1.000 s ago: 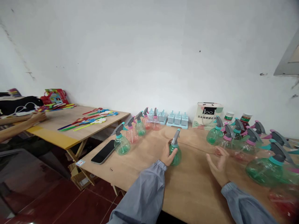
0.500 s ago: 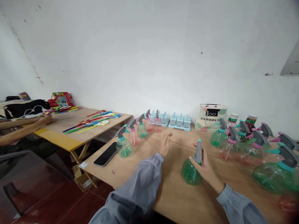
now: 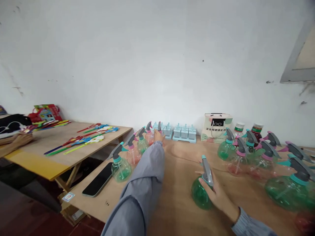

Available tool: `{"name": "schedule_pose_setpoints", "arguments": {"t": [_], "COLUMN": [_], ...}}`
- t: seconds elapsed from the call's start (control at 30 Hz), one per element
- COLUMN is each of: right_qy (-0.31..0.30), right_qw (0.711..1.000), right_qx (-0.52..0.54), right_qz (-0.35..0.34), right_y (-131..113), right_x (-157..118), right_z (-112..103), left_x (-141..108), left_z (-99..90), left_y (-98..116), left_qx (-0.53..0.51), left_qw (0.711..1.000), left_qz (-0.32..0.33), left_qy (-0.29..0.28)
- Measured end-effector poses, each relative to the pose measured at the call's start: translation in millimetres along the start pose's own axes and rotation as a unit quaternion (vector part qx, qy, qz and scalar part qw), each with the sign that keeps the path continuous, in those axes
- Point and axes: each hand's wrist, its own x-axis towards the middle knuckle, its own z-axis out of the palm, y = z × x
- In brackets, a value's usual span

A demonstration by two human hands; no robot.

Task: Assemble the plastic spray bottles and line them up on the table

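My right hand [image 3: 216, 193] is closed around the neck of a green spray bottle [image 3: 200, 193] with a grey trigger head, which stands on the wooden table. My left arm stretches to the far end of the left row of bottles. There my left hand [image 3: 158, 137] closes about the neck of a pink spray bottle [image 3: 159, 126]; my hand hides most of its body. Nearer in that row are a pink-necked bottle [image 3: 133, 154], a green one [image 3: 142, 143] and a green one [image 3: 121, 169] at the front.
Several green and pink spray bottles [image 3: 283, 190] crowd the table's right side. Along the wall stand pale blue ice-pop moulds [image 3: 184, 133], a paper bag [image 3: 216, 129] and two jars. A phone [image 3: 99, 180] lies at left. Another person's hand [image 3: 22, 140] is over the neighbouring table.
My left hand has moved forward and left from above the table to the farthest pink bottle. My right hand still holds the green spray bottle. The view has turned slightly right.
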Motion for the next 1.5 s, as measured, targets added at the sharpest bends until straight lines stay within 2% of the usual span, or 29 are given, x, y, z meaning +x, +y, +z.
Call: {"name": "schedule_pose_setpoints", "arguments": {"t": [0.1, 0.2, 0.3, 0.43, 0.57, 0.63, 0.73, 0.87, 1.0, 1.13, 1.2, 1.3, 1.5], "right_qy": [0.002, 0.008, 0.007, 0.016, 0.025, 0.035, 0.044, 0.05, 0.061, 0.064, 0.071, 0.092, 0.192], "right_qw": [1.0, 1.0, 1.0, 1.0, 0.999, 0.998, 0.998, 0.998, 0.998, 0.997, 0.996, 0.986, 0.949], "right_qx": [-0.013, -0.015, -0.009, -0.001, 0.03, 0.043, 0.044, 0.036, 0.026, 0.036, 0.046, 0.084, 0.174], "right_qz": [-0.009, -0.012, -0.003, 0.021, 0.034, 0.032, 0.026, 0.016, 0.001, 0.014, 0.037, 0.107, 0.181], "right_y": [0, -1, 1, 5, 3, 1, -1, 0, -1, -5, -8, -16, -18], "right_x": [-2, -3, -4, -3, -2, -1, 0, 2, 3, 3, 2, 4, 13], "right_z": [0, -1, -2, -2, -1, 0, 1, 1, 2, 1, -4, -15, -30], "left_x": [-2, -21, -54, -109, -163, -183, -204, -216, -220, -222, -222, -222, -223], "left_z": [5.2, 8.8, 6.1, -12.0, -33.8, -39.5, -39.7, -33.1, -28.9, -27.2, -26.7, -27.1, -30.1], "left_y": [0, 4, 8, 13, 17, 20, 23, 24, 20, 17, 18, 19, 21], "left_qx": [0.04, 0.07, 0.087, 0.091, -0.019, -0.084, -0.125, -0.174, -0.214, -0.247, -0.261, -0.262, -0.256], "left_qw": [0.999, 0.997, 0.996, 0.991, 0.984, 0.98, 0.978, 0.977, 0.97, 0.959, 0.954, 0.953, 0.954], "left_qz": [-0.035, -0.023, 0.011, 0.073, 0.152, 0.155, 0.136, 0.097, 0.076, 0.082, 0.09, 0.09, 0.09], "left_qy": [-0.003, -0.008, -0.025, -0.058, -0.086, -0.093, -0.092, -0.076, -0.09, -0.112, -0.119, -0.12, -0.126]}}
